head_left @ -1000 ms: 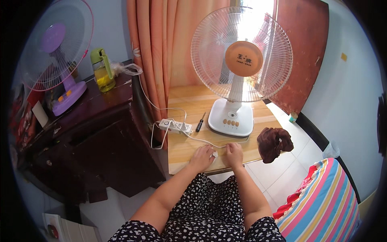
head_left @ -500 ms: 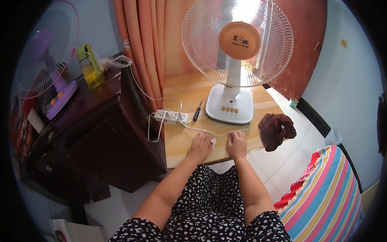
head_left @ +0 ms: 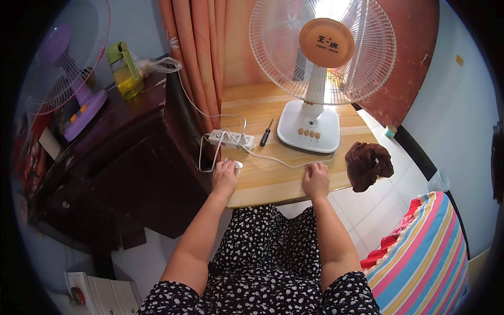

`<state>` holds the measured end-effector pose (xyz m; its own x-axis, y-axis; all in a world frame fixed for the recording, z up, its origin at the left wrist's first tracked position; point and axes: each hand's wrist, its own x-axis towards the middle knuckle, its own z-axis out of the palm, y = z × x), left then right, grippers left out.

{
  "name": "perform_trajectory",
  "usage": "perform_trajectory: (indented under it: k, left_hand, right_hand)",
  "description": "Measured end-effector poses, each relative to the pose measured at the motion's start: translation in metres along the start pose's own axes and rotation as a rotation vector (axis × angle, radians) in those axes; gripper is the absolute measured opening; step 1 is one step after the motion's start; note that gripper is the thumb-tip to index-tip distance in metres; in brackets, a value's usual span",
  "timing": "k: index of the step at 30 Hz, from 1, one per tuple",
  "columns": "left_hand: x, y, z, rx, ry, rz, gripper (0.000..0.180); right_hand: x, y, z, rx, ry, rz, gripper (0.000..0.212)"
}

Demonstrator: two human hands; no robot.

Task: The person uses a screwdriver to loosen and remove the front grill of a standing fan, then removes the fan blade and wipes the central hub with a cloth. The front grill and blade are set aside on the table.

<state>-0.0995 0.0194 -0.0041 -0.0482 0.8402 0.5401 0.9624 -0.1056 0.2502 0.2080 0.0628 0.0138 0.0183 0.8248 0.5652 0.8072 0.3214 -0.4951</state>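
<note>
My left hand (head_left: 225,176) is at the left side of the wooden table, closed on a small crumpled white tissue (head_left: 239,165) that shows past its fingers. My right hand (head_left: 316,180) rests near the table's front edge with its fingers curled under; whatever they may hold is hidden. A white cable (head_left: 273,158) runs just beyond the right fingers, toward a white table fan (head_left: 308,127) with an orange hub. Beyond my left hand lies a white power strip (head_left: 231,139) with plugs in it. A black screwdriver (head_left: 266,134) lies between strip and fan.
A dark brown bunched cloth (head_left: 367,165) hangs over the table's right edge. At left, a dark cabinet (head_left: 131,152) carries a green-lidded bottle (head_left: 126,73) and a purple fan (head_left: 84,113). A striped cover (head_left: 425,252) is at lower right. An orange curtain (head_left: 197,63) hangs behind.
My left hand has slid left across the table with the tissue, away from my right hand. The right hand stays near the front edge. The whole view has shifted slightly.
</note>
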Motion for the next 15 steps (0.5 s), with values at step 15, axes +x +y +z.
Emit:
perform_trajectory:
  k: [15]
  left_hand:
    - [0.002,0.032,0.010,0.227,-0.129,-0.274,0.060]
  right_hand:
    - [-0.001,0.004,0.001,-0.001,0.008,-0.006,0.008]
